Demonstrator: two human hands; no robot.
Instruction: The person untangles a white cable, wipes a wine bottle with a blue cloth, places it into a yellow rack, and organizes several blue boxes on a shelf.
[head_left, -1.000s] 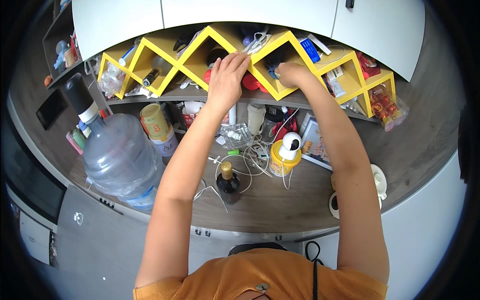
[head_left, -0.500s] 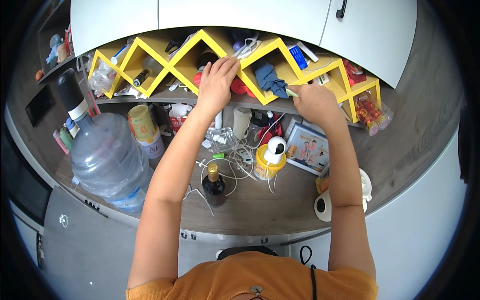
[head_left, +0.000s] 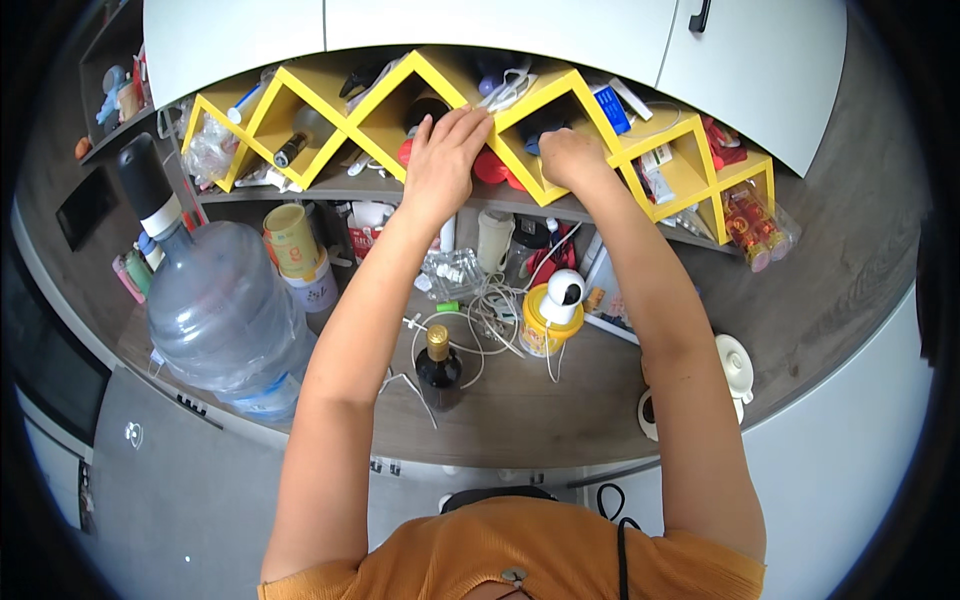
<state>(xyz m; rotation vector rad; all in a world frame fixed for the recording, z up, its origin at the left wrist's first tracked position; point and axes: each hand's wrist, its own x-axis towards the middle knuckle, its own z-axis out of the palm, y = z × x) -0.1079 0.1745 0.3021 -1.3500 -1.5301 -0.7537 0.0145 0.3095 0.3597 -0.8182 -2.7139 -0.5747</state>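
Note:
A yellow zigzag shelf [head_left: 330,115] stands on a grey counter below white cabinets [head_left: 500,30]. My left hand [head_left: 445,150] lies flat against the shelf's middle, fingers over a yellow peak, with a red thing [head_left: 492,168] just beside it. My right hand [head_left: 570,160] is curled at the mouth of a diamond compartment that holds a dark blue cloth [head_left: 535,125]. Its fingers are turned away, so its grip is hidden.
On the counter stand a big clear water jug [head_left: 225,310], a dark wine bottle [head_left: 438,365], a yellow jar with a white camera on top [head_left: 550,310], tangled white cables [head_left: 480,315], a printed tin [head_left: 293,240] and a white teapot [head_left: 735,365].
My right hand has gone from the shelf's outer edge leftward into the compartment with the blue cloth. My left hand stays on the shelf. The view has shifted slightly.

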